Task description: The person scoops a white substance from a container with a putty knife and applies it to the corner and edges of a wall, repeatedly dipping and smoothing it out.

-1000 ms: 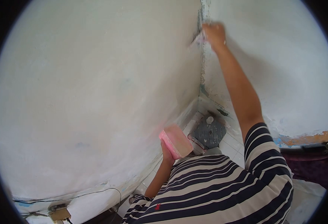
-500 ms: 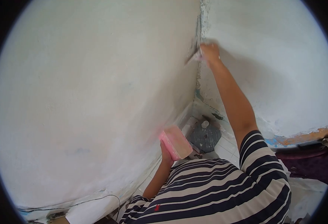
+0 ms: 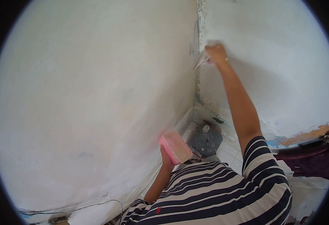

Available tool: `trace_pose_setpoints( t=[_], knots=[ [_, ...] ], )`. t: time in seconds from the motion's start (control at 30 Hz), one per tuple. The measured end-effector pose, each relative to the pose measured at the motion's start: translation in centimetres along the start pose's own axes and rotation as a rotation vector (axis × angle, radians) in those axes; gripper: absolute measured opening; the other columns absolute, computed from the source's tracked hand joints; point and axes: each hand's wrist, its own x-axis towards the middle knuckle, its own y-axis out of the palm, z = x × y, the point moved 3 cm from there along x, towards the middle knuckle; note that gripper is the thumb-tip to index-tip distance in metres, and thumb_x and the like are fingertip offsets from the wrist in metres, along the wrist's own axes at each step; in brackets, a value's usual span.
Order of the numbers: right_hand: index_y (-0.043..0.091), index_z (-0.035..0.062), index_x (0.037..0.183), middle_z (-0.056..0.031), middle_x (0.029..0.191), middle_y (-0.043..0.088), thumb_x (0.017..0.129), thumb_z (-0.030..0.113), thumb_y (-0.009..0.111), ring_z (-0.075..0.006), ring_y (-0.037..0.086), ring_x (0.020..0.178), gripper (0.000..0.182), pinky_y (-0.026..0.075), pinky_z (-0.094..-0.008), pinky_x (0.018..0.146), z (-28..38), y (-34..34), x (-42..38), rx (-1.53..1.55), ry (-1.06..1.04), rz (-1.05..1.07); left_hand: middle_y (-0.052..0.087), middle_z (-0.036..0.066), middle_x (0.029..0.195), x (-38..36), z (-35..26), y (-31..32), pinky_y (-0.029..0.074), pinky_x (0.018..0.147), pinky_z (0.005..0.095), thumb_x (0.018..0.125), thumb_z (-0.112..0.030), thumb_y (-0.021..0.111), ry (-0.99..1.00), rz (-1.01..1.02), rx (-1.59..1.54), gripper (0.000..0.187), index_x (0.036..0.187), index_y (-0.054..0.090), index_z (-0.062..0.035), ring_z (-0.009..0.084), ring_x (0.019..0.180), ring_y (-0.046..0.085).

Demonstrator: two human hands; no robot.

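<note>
My right hand (image 3: 217, 54) is closed round a scraper (image 3: 202, 60) with a thin flat blade, held at the corner where two walls meet. The blade's tip points down and left, close to the rough, flaking seam (image 3: 199, 80). Lower down, my left hand (image 3: 166, 156) grips a pink rectangular container (image 3: 175, 147) from its left side, in front of my body. A pale material shows inside the container.
The left wall (image 3: 89, 93) and right wall (image 3: 284, 75) are whitish and patchy. Below the corner a grey stool (image 3: 205, 140) with a white cup-like object (image 3: 206, 128) stands on the tiled floor. Purple fabric (image 3: 314, 163) lies at right; a cable (image 3: 97, 201) runs along lower left.
My right hand and the scraper have moved slightly right and down. The pink container in my left hand has shifted a little and tilted.
</note>
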Motion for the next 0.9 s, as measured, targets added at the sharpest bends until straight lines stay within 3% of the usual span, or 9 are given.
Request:
trace_pose_setpoints(
  t=[0.13, 0.2, 0.33, 0.5, 0.63, 0.73, 0.8, 0.87, 0.9],
  knots=[
    [0.06, -0.0079, 0.089, -0.0118, 0.077, 0.06, 0.087, 0.013, 0.064, -0.0293, 0.066, 0.068, 0.021, 0.064, -0.0431, 0.057, 3.1, 3.3, -1.4, 0.453, 0.139, -0.093, 0.049, 0.014, 0.147, -0.2, -0.3, 0.4, 0.04, 0.112, 0.045, 0.102, -0.064, 0.024, 0.02, -0.032, 0.014, 0.075, 0.151, 0.034, -0.0083, 0.031, 0.133, 0.05],
    [0.059, -0.0072, 0.086, -0.0085, 0.071, 0.054, 0.087, 0.012, 0.064, -0.0281, 0.065, 0.067, 0.02, 0.064, -0.0433, 0.055, 4.8, 3.0, 3.1, 0.321, -0.089, -0.073, 0.05, 0.014, 0.146, -0.1, -0.4, 0.1, 0.041, 0.112, 0.0452, 0.102, -0.065, 0.025, 0.02, -0.028, 0.008, 0.075, 0.151, 0.035, -0.0084, 0.0312, 0.132, 0.05],
    [0.06, -0.0048, 0.085, -0.0108, 0.075, 0.061, 0.09, 0.015, 0.062, -0.0228, 0.065, 0.066, 0.021, 0.061, -0.0419, 0.056, 15.5, -4.5, -1.4, 0.717, -0.346, 0.06, 0.051, 0.013, 0.145, -0.3, -0.1, 0.3, 0.042, 0.111, 0.0454, 0.102, -0.065, 0.025, -0.015, 0.019, -0.039, 0.075, 0.15, 0.035, -0.0087, 0.0311, 0.131, 0.051],
    [0.062, -0.006, 0.091, -0.0115, 0.077, 0.067, 0.091, 0.017, 0.06, -0.0213, 0.068, 0.067, 0.023, 0.062, -0.0405, 0.061, 8.8, -4.8, -2.4, 0.358, -0.394, 0.14, 0.051, 0.013, 0.145, 0.2, 0.5, -0.7, 0.042, 0.111, 0.0453, 0.102, -0.065, 0.025, -0.027, -0.018, -0.04, 0.075, 0.15, 0.036, -0.009, 0.0306, 0.131, 0.052],
    [0.064, -0.0068, 0.095, -0.0228, 0.087, 0.071, 0.087, 0.012, 0.055, -0.0316, 0.074, 0.07, 0.022, 0.057, -0.0375, 0.066, 4.9, 1.6, -5.3, 0.035, 0.205, 0.047, 0.051, 0.013, 0.145, 0.0, 0.4, -0.6, 0.041, 0.111, 0.0458, 0.102, -0.066, 0.024, -0.053, -0.012, -0.04, 0.076, 0.15, 0.037, -0.009, 0.0309, 0.131, 0.052],
    [0.064, -0.0079, 0.094, -0.0251, 0.084, 0.07, 0.087, 0.012, 0.055, -0.0339, 0.073, 0.067, 0.023, 0.058, -0.038, 0.065, 4.5, 4.2, -2.2, 0.145, 0.141, 0.074, 0.051, 0.013, 0.145, 0.1, 0.4, -0.6, 0.041, 0.111, 0.0459, 0.101, -0.066, 0.023, -0.026, -0.034, -0.012, 0.076, 0.15, 0.036, -0.009, 0.0311, 0.132, 0.051],
    [0.065, -0.0088, 0.091, -0.0244, 0.08, 0.07, 0.087, 0.012, 0.055, -0.0318, 0.072, 0.064, 0.023, 0.057, -0.0376, 0.062, 3.6, 5.5, 4.3, -0.144, -0.546, -0.155, 0.051, 0.013, 0.146, -0.1, 0.1, -0.4, 0.041, 0.111, 0.0461, 0.101, -0.066, 0.023, -0.02, -0.022, -0.028, 0.077, 0.15, 0.036, -0.009, 0.0314, 0.132, 0.051],
    [0.065, -0.0077, 0.084, -0.0185, 0.071, 0.067, 0.086, 0.011, 0.057, -0.0287, 0.07, 0.059, 0.02, 0.055, -0.0356, 0.058, 12.6, 0.5, 0.8, 0.194, -0.159, -0.048, 0.05, 0.013, 0.146, -0.1, 0.2, -0.1, 0.041, 0.112, 0.0462, 0.101, -0.067, 0.023, -0.021, -0.013, -0.04, 0.077, 0.151, 0.036, -0.009, 0.0317, 0.132, 0.051],
    [0.064, -0.0072, 0.082, -0.0159, 0.067, 0.065, 0.085, 0.012, 0.058, -0.0277, 0.069, 0.059, 0.02, 0.054, -0.0359, 0.057, 15.1, -1.6, 0.1, 0.34, -0.191, 0.007, 0.049, 0.013, 0.147, -0.1, 0.2, -0.1, 0.041, 0.112, 0.0474, 0.101, -0.067, 0.024, -0.017, -0.025, -0.029, 0.077, 0.151, 0.035, -0.0105, 0.0319, 0.133, 0.05]
  ],
)
